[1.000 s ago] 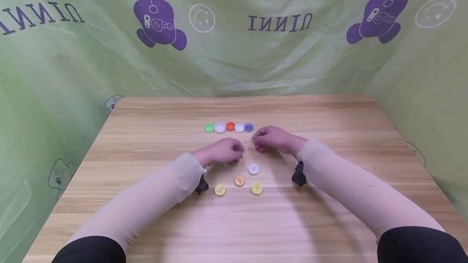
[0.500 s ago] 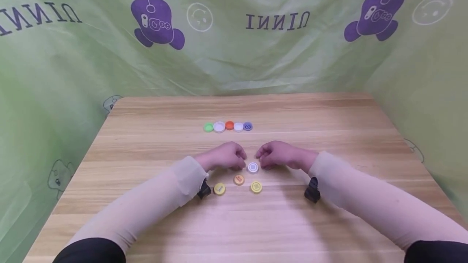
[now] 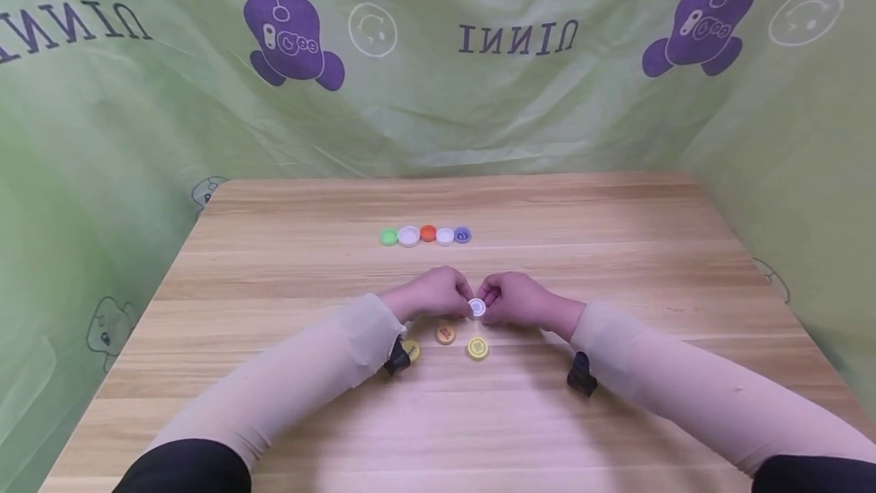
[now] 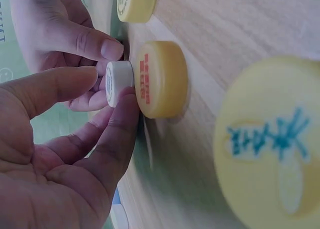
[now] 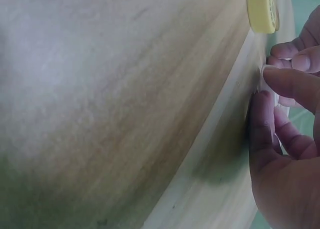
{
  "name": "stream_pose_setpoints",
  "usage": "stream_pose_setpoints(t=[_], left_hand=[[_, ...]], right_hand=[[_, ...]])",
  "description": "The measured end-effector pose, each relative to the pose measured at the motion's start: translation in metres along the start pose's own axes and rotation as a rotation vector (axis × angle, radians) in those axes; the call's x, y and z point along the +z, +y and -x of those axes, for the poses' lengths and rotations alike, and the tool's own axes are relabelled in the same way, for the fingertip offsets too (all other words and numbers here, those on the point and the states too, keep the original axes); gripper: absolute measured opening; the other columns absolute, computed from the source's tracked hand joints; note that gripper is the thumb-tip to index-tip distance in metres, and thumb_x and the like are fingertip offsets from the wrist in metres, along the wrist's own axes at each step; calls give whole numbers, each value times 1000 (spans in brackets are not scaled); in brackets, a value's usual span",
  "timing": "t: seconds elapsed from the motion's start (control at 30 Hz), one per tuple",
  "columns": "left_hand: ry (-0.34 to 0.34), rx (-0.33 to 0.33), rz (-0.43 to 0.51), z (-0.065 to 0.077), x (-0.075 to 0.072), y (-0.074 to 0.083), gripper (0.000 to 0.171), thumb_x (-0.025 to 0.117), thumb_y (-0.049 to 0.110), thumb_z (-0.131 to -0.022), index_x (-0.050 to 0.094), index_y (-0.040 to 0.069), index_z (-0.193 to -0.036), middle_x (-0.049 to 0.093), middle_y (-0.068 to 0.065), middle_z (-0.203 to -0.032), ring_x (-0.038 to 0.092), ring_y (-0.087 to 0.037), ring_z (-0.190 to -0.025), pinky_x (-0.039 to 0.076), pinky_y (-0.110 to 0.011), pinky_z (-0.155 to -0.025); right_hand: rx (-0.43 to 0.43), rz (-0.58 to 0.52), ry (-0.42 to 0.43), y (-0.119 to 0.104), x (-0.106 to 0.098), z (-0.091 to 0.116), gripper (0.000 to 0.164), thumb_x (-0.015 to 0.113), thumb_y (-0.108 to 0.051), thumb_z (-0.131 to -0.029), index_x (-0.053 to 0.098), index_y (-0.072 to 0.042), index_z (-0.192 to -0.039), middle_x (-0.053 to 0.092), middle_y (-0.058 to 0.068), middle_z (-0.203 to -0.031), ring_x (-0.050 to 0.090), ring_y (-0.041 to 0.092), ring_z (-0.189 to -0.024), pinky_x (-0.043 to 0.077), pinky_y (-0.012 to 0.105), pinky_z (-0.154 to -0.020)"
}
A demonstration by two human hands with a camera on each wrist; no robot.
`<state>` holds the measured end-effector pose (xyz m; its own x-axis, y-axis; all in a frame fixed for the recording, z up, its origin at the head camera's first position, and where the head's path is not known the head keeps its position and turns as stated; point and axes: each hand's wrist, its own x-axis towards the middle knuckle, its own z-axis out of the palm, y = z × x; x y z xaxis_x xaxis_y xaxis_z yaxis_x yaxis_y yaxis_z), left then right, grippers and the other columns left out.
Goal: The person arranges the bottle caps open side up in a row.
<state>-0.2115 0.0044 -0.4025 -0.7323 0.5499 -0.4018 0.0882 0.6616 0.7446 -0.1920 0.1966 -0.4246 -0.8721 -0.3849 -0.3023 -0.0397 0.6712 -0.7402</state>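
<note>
Between my two hands, a small white bottle cap (image 3: 477, 307) with a printed top sits slightly tilted at the fingertips. My left hand (image 3: 438, 293) pinches its left edge. From the other side, my right hand (image 3: 518, 300) holds the same cap between thumb and fingers; the right wrist view shows the white cap (image 5: 268, 81) largely covered by them. Just nearer the body lie an orange cap (image 3: 445, 335) with red print and a yellow cap (image 3: 477, 348). Another yellow cap (image 4: 270, 144) with green print is near my left wrist, partly hidden in the head view.
Farther back, a touching row of upturned caps runs across the wooden table (image 3: 602, 234): green (image 3: 388, 236), a larger whitish one (image 3: 408, 236), orange-red (image 3: 428, 233), white (image 3: 445, 236) and blue (image 3: 462, 235). A green printed curtain (image 3: 424, 120) surrounds the table's back and sides.
My right hand has come back from near the blue cap toward the body, and my left hand has shifted right. Both now grip the white cap, which has moved slightly and tilted.
</note>
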Motion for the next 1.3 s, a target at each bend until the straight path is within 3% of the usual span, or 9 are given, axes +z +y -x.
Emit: stream_pose_setpoints(t=[0.13, 0.27, 0.53, 0.73, 1.03, 1.3], left_hand=[[-9, 11, 47, -3, -1, -2, 11, 78, 7, -88, 74, 2, -97, 70, -5, -83, 62, -17, -75, 53, -25, -71], [3, 4, 108, -6, -2, -7, 13, 76, 4, -89, 74, 0, -101, 71, -6, -87, 65, -18, -79, 56, -27, -74], [84, -10, 281, -17, -7, -14, 17, 70, 1, -93, 73, -7, -108, 73, -11, -88, 66, -16, -75, 60, -28, -75], [167, -25, 363, -22, -11, -13, 18, 67, 4, -97, 73, -6, -110, 73, -14, -94, 66, -18, -80, 59, -29, -78], [325, -20, 597, -28, -14, -4, 20, 62, 1, -100, 62, -10, -117, 69, -24, -112, 70, -37, -105, 59, -39, -93], [390, -27, 729, -36, -20, -6, 14, 57, 2, -103, 61, -7, -113, 64, -21, -119, 68, -34, -110, 57, -37, -96]], right_hand=[[5, -29, -2, 0, -1, -1, 21, 80, -3, -83, 69, -2, -100, 68, 3, -88, 61, 14, -77, 55, 27, -69], [25, -134, -19, 2, -4, -2, 20, 77, -7, -90, 69, 2, -106, 69, 6, -91, 64, 16, -80, 58, 28, -70], [50, -296, 0, 3, -14, -12, 22, 67, -7, -98, 66, 9, -112, 71, 14, -95, 68, 18, -83, 61, 31, -78], [64, -330, 37, -1, -22, -18, 20, 61, -6, -101, 65, 9, -113, 71, 16, -98, 68, 19, -85, 61, 31, -81], [69, -343, 126, -13, -31, -32, 21, 59, -6, -103, 64, 11, -114, 69, 18, -99, 66, 19, -86, 59, 30, -84], [77, -341, 191, -18, -36, -43, 21, 61, -10, -102, 65, 8, -113, 69, 16, -98, 63, 23, -89, 56, 35, -87]])
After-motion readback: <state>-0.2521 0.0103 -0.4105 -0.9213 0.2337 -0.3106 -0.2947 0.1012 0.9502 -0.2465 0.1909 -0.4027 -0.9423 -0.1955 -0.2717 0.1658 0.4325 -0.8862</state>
